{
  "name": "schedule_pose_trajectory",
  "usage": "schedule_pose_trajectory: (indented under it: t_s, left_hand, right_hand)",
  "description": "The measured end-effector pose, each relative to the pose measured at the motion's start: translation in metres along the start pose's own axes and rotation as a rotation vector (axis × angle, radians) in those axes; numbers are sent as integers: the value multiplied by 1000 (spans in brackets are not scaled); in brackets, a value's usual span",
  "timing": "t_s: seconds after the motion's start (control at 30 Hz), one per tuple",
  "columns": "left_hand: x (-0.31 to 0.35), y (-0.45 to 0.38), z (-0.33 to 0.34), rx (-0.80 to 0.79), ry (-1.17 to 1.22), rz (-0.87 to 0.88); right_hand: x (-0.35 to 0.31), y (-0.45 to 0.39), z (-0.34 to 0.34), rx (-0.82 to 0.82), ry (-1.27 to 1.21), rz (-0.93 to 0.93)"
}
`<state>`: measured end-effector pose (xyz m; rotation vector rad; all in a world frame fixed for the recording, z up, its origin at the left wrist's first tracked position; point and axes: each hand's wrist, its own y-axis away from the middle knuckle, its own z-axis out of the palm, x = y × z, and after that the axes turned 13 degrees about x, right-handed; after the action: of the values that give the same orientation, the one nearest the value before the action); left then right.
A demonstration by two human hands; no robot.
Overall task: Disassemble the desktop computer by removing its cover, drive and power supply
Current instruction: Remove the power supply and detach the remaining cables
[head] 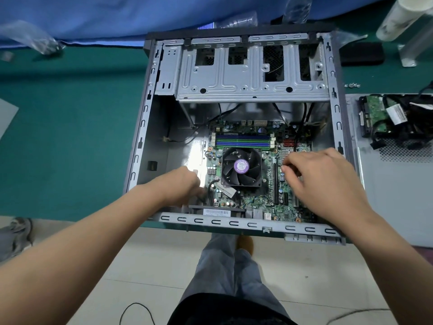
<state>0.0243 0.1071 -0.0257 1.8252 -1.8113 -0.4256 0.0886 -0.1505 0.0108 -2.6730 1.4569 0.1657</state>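
Observation:
The open computer case [143, 127] lies flat on the green table, with no cover on it. Inside it are the green motherboard [255, 200], a black fan [241, 166] and an empty metal drive cage [250, 73]. My left hand [180, 186] is inside the case at the motherboard's left edge, fingers curled down near a black cable; what they hold is hidden. My right hand [323, 179] hovers over the board's right side, fingertips bent toward the slots, with nothing seen in it. The grey cover [393, 195] lies to the right with the removed drive [375, 116] and black cables on it.
The case's near edge overhangs the table front. A blue cloth [117, 15] and clear plastic bags lie at the back. A black box [362, 53] and white tubes [398, 17] stand at the back right. Small screws [351, 85] lie beside the case. My legs are below.

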Motion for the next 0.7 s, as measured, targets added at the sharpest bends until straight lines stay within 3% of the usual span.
schedule_pose_trajectory:
  t_s: [0.23,0.7]
  left_hand:
    - [-6,2,7,15,224,22]
    - [-3,0,3,2,144,-56]
  right_hand:
    - [0,-1,1,-3,6,-2]
    - [0,-1,0,-11,10,-5]
